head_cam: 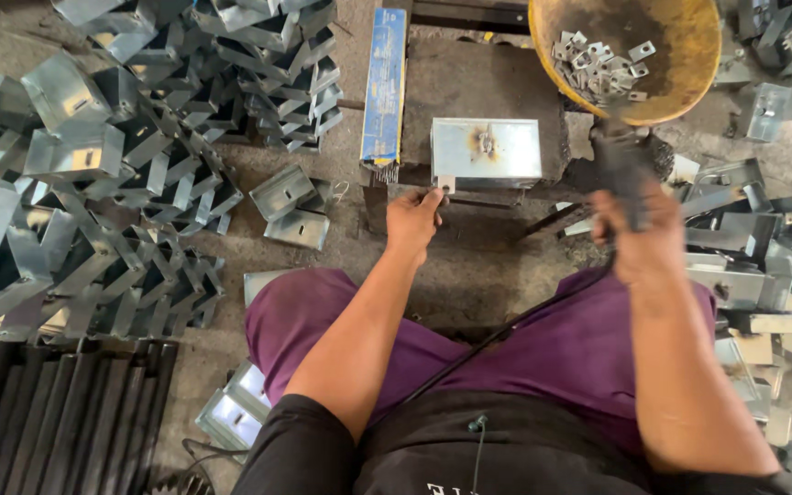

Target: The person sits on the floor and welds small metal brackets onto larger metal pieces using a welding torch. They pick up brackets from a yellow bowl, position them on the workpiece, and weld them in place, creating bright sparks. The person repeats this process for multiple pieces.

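Observation:
A galvanised metal box (pixel 486 152) with a burnt spot on its top sits on a dark work block in front of me. My left hand (pixel 414 220) pinches a small metal tab (pixel 446 184) held against the box's near left corner. To the right of the box, my right hand (pixel 639 234) grips a black welding holder (pixel 618 165), blurred by motion. Its black cable (pixel 506 330) runs back across my purple trousers.
A yellow bowl (pixel 680 55) with several small metal tabs stands at the back right. Heaps of folded metal boxes (pixel 121 165) fill the left side, more lie at the right (pixel 753 257). A blue electrode packet (pixel 384 82) lies left of the block. Black ribbed sheet (pixel 57 412) is at lower left.

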